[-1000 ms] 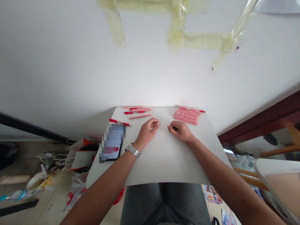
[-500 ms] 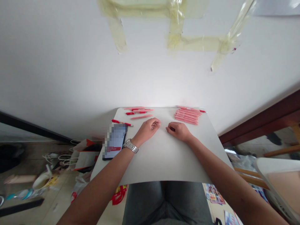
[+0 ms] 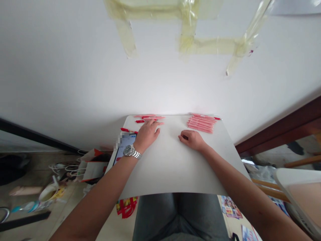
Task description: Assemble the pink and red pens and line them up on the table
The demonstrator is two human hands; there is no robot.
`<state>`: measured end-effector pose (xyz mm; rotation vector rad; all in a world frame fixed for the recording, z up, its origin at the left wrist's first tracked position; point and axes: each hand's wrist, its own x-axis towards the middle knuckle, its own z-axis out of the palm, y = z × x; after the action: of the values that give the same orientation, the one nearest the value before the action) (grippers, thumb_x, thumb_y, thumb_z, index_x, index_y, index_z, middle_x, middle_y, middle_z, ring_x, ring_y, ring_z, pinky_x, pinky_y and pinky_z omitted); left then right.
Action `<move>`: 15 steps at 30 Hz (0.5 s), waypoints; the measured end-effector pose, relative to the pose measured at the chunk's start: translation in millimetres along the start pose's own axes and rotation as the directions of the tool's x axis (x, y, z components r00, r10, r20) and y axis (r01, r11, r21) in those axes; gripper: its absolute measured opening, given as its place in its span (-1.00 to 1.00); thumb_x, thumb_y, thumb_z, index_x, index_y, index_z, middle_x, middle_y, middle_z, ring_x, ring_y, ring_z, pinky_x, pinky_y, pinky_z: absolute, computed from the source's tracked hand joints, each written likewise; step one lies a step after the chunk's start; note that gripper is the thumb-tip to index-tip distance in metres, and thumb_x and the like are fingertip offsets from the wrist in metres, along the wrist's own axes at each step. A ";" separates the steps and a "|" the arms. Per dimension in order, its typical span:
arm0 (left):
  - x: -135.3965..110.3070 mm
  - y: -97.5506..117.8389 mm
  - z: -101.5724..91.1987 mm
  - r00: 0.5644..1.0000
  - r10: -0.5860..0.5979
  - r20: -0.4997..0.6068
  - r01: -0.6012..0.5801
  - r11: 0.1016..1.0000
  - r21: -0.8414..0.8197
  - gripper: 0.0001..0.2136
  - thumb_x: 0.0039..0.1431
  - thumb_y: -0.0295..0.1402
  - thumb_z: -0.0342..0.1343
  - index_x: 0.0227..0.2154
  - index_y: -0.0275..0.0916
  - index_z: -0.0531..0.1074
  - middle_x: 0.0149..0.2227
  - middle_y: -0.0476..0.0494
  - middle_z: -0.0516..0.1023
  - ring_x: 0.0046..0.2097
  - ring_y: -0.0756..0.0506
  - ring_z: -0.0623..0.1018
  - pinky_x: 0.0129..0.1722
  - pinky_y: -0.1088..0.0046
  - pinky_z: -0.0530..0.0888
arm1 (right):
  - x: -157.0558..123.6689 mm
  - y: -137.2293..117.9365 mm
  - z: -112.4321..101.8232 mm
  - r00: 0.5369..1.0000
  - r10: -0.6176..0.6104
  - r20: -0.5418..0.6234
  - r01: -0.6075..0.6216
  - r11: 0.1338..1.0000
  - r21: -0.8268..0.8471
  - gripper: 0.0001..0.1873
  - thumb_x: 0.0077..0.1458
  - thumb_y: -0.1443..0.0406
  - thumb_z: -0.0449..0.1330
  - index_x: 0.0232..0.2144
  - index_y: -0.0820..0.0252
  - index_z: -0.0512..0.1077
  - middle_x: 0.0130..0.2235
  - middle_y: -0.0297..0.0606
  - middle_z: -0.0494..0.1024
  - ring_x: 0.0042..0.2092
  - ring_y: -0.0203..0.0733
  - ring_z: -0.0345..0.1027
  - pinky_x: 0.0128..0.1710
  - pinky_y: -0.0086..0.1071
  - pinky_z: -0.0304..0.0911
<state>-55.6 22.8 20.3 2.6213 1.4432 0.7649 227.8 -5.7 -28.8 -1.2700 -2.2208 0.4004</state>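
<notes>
My left hand, with a metal watch on its wrist, lies palm down over a pink pen piece at the far left of the small white table; its fingers are stretched onto the loose pink and red pens. Whether it grips anything I cannot see. My right hand rests on the table's middle, fingers curled in a loose fist around something small I cannot make out. A neat row of several pink pens lies at the far right, beyond my right hand.
A phone lies at the table's left edge beside a red pen. A white wall with tape strips rises behind. Bags and clutter sit on the floor to the left; a chair stands to the right.
My left hand moved from the table's middle forward and left onto the loose pens, turning palm down and covering one pink piece. My right hand stayed put.
</notes>
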 end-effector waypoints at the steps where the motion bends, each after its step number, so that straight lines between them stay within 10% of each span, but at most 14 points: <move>1: 0.5 -1.2 0.9 1.000 -0.004 0.004 0.004 1.000 0.016 -0.66 0.37 -0.43 0.09 0.15 -0.11 0.51 0.19 -0.23 0.48 0.29 -0.27 0.44 0.31 0.08 0.43 | -0.1 -0.2 -0.1 1.000 0.001 -0.001 -0.001 1.000 0.001 -0.69 0.32 0.18 0.13 -0.48 0.13 0.31 -0.45 -0.33 0.42 -0.42 -0.27 0.18 -0.38 -0.37 -0.02; 15: 6.7 -12.5 11.1 0.999 -0.047 0.001 0.046 0.988 0.149 -0.70 0.38 -0.52 -0.01 0.04 -0.26 0.54 0.07 -0.32 0.53 0.16 -0.29 0.49 0.19 0.07 0.47 | -0.1 -3.9 -2.5 1.000 0.019 0.012 -0.019 1.000 -0.010 -0.69 0.32 0.20 0.12 -0.48 0.13 0.30 -0.44 -0.33 0.42 -0.42 -0.27 0.19 -0.38 -0.36 -0.04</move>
<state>-57.4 37.3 9.8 2.6827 1.6145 0.6702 226.6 -7.8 -24.9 -1.2978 -2.2244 0.4060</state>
